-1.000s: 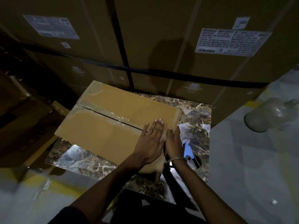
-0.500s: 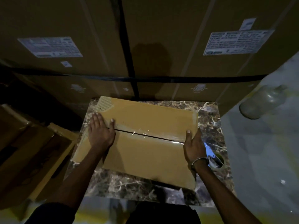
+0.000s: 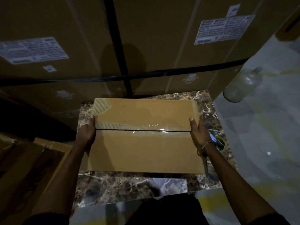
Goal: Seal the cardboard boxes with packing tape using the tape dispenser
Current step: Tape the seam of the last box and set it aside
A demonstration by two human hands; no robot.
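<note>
Both hands clamped on the cardboard box (image 3: 142, 150), one at each short end, level with the flap seam. Left hand (image 3: 86, 133) wraps the left end: thumb up along the top edge near the torn patch, the other fingers hidden down the side. Right hand (image 3: 198, 135) grips the right end, thumb lying on the top face by the seam, remaining fingers down the side wall, out of view. Wrist carries a thin metal bracelet (image 3: 204, 145).

Box sits flat on the marble slab (image 3: 123, 187), roughly centred, far edge close to the slab's far edge, right end close to the slab's right edge. Flaps are closed; dark seam line runs left to right across the top. Clear packing tape (image 3: 154, 128) lies wrinkled over the middle and right part of the seam; whether it reaches the left end, can't tell. Outer paper is peeled at the far-left corner, corrugation exposed, with a second stripped strip along the seam's left part.

Blue tape dispenser (image 3: 214, 139) lies on the slab just right of the right wrist, by a round hole at the slab's right edge; mostly hidden, details unclear.

Behind the slab: a wall of large cartons (image 3: 155, 38) with white labels and black strapping. Left of the slab: flattened cardboard (image 3: 29, 163) on the floor. Right, on the grey floor (image 3: 259, 143): a clear glass bottle (image 3: 242, 86).
</note>
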